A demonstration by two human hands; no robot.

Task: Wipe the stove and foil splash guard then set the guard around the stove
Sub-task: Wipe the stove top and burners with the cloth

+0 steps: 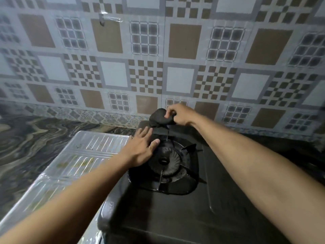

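Both forearms reach over the stove [175, 208]; right hand [179, 114] pinches the dark cloth [159, 118] at its far edge, left hand [140, 148] flat, fingers together, foil guard [70, 164] lying leftward

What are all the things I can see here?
Stove: one, black, on the counter, bottom middle.
Burner: one, black, on top of the stove.
Cloth: one, dark, bunched at the back of the stove.
Foil splash guard: one, silver, lying flat left of the stove.
Counter: one, dark swirly pattern, under everything.
Wall tiles: many, brown, white and grey squares, behind the stove.
Clear hook: one, see-through, high on the wall.
Left hand: one, flat beside the burner, touching the cloth.
Right hand: one, its grip closed on the cloth.
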